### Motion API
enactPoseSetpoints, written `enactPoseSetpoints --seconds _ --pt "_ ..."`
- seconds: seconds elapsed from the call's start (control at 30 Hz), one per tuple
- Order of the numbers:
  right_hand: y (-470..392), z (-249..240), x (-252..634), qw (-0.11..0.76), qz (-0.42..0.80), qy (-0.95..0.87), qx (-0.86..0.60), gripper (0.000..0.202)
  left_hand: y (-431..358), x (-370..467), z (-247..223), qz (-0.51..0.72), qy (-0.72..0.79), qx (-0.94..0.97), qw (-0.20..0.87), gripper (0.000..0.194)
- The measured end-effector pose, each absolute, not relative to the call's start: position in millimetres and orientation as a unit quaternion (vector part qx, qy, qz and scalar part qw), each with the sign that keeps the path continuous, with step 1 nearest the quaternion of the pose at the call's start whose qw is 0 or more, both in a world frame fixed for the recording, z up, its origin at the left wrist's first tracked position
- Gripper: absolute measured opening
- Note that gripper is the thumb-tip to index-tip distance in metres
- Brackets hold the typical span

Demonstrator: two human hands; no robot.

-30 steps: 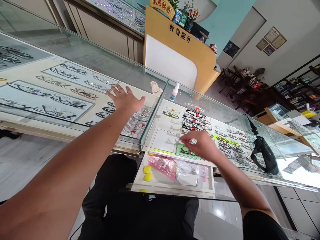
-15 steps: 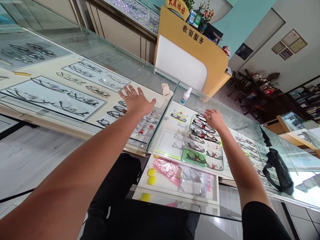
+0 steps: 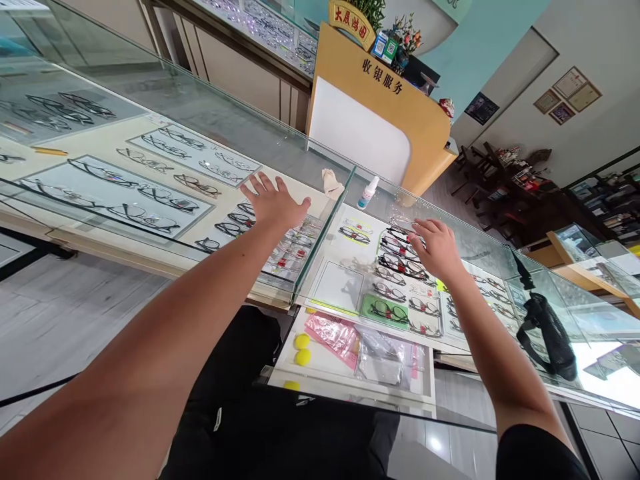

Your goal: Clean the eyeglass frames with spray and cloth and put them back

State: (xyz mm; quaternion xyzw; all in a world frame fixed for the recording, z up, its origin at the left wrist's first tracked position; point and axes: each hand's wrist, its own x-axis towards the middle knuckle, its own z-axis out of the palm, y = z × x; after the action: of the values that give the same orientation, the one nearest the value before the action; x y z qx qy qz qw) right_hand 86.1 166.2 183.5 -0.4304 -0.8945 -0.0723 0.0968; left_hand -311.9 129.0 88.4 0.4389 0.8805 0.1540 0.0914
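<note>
My left hand (image 3: 277, 203) lies on the glass top of the display counter with its fingers spread, holding nothing. Beneath the glass by that hand are rows of eyeglasses (image 3: 240, 219). My right hand (image 3: 437, 245) is over the other glass section, fingers stretched and thumb apart, with nothing in it. Several black eyeglass frames with red tags (image 3: 403, 265) show just left of it under the glass. Between the two hands, towards the far edge, are a crumpled beige cloth (image 3: 331, 183) and a white spray bottle (image 3: 369, 192) with a blue label.
An open drawer (image 3: 430, 383) below the counter holds plastic bags (image 3: 380, 353) and yellow round pieces (image 3: 302, 350). A black mesh bag (image 3: 553, 337) rests on the right. A wooden cashier desk (image 3: 380, 113) stands beyond the counter.
My right hand has shifted slightly right and its fingers have opened out from a more curled shape. The left hand stays spread in place. The view has tilted slightly.
</note>
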Motion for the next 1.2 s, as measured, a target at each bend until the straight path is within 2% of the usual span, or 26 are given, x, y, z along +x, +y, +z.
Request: enactPoseSetpoints --seconds 0.2,0.37,0.5,0.6,0.83,1.0,1.2 --pt "35 219 99 0.085 0.012 -0.941 -0.328 0.051 130 -313 85 0.149 0.881 0.441 0.082 0.115" --pt "-49 207 100 -0.040 0.164 -0.940 -0.297 0.056 133 -313 83 0.158 0.884 0.432 0.086 0.114" --pt "-68 170 91 -0.147 0.262 -0.900 -0.316 0.074 135 -314 82 0.178 0.881 0.429 0.093 0.127" --pt "-63 133 83 -0.174 0.268 -0.878 -0.357 0.084 136 -314 83 0.184 0.877 0.432 0.099 0.142" --pt "-12 37 51 -0.158 0.127 -0.865 -0.458 0.094 129 -309 92 0.133 0.884 0.438 0.099 0.115" --pt "50 -16 19 -0.096 0.037 -0.854 -0.510 0.093 130 -311 90 0.114 0.888 0.436 0.087 0.112" --pt "119 -49 -14 -0.132 0.042 -0.827 -0.546 0.096 133 -314 84 0.124 0.888 0.434 0.085 0.113"
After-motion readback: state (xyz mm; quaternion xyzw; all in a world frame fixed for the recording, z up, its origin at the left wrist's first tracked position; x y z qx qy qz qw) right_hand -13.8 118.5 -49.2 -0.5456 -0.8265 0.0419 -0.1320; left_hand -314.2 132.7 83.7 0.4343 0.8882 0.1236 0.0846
